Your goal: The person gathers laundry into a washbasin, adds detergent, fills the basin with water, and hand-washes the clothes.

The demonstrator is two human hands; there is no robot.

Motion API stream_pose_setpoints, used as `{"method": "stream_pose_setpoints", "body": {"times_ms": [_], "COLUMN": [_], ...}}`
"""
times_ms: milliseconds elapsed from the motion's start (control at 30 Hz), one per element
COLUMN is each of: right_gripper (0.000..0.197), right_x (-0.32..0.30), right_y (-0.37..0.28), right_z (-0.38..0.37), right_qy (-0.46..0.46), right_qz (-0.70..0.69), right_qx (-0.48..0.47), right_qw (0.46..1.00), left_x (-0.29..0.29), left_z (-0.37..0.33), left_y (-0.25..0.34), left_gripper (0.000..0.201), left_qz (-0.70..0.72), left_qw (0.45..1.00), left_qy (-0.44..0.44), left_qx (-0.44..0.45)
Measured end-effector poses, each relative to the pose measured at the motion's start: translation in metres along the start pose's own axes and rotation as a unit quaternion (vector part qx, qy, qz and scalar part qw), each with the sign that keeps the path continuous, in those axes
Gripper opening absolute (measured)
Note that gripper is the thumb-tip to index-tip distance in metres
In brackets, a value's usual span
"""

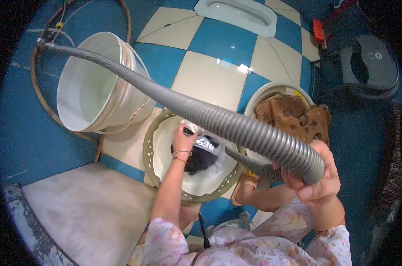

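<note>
My right hand (317, 177) is wrapped around a grey corrugated hose (201, 116) near its bend. From a fitting at the upper left wall, the hose runs across to that hand and doubles back. Its narrow free end (234, 154) points at a round basin (150, 156) with a white inside and a pierced olive rim. In the basin lies a wet black garment (200, 162) with a grey band and white print, amid whitish suds or water. My left hand (184, 138) reaches into the basin, its fingers closed on the garment's far part.
At the left, a white bucket (136, 86) holding water stands tilted in view. A second tub (250, 104) with a brown patterned cloth (294, 116) sits right of the basin. Farther off are a squat toilet (267, 29), a dark grey plastic item (374, 66) and a red brush (317, 31).
</note>
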State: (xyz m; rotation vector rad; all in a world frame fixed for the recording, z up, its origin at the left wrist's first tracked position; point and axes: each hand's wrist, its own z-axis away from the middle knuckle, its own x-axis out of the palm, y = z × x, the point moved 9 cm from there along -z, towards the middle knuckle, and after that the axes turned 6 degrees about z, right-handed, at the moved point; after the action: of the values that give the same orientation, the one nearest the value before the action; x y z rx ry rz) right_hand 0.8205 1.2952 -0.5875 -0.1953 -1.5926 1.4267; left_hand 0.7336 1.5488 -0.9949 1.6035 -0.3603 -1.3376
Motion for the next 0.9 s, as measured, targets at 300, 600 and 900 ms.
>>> {"method": "stream_pose_setpoints", "body": {"times_ms": [300,600,900], "right_gripper": [0.055,0.054,0.049], "right_x": [0.007,0.005,-0.005], "right_y": [0.005,0.021,0.001], "right_z": [0.013,0.011,-0.006], "right_qy": [-0.011,-0.102,0.003], "right_qz": [-0.044,-0.049,0.098], "right_qx": [0.062,0.018,0.026], "right_qw": [0.997,0.993,0.995], "left_x": [-0.022,0.104,-0.001], "left_z": [0.061,0.101,0.091], "left_y": [0.076,0.041,0.075], "left_gripper": [0.102,0.079,0.053], "left_qz": [-0.356,-0.361,-0.269], "left_qw": [0.884,0.909,0.918], "left_qy": [-0.289,-0.206,-0.281], "left_qx": [-0.097,0.031,0.076]}}
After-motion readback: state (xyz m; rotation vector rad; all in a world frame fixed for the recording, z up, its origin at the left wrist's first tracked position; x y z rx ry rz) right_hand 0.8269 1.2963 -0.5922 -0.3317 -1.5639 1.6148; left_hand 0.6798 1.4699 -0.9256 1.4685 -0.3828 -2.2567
